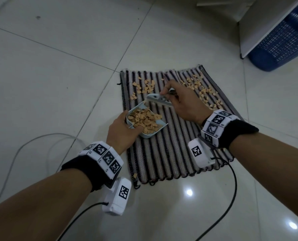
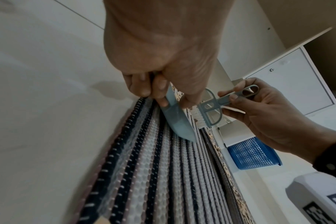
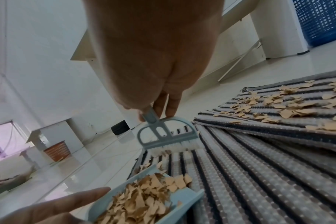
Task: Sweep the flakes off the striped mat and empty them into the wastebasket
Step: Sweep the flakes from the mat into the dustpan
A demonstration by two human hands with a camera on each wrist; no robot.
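Note:
A striped mat [image 1: 169, 153] lies on the tiled floor, with tan flakes [image 1: 145, 86] scattered over its far half. My left hand [image 1: 122, 131] grips a small light-blue dustpan [image 1: 145, 136] heaped with flakes [image 1: 144, 119], its mouth resting on the mat [image 2: 144, 174]. My right hand [image 1: 181, 101] pinches the handle of a small blue-grey hand brush [image 1: 159, 100]; in the right wrist view the brush [image 3: 167, 136] has its bristles on the mat [image 3: 259, 174] just beyond the dustpan [image 3: 140, 201]. The blue mesh wastebasket [image 1: 282, 42] lies at the far right.
A white cabinet panel [image 1: 263, 26] stands beside the wastebasket. Black cable [image 1: 231, 185] trails from my right wrist over the floor near the mat's near edge, and a grey cable [image 1: 19, 150] loops at the left. A brown basket [image 3: 57, 150] stands far off.

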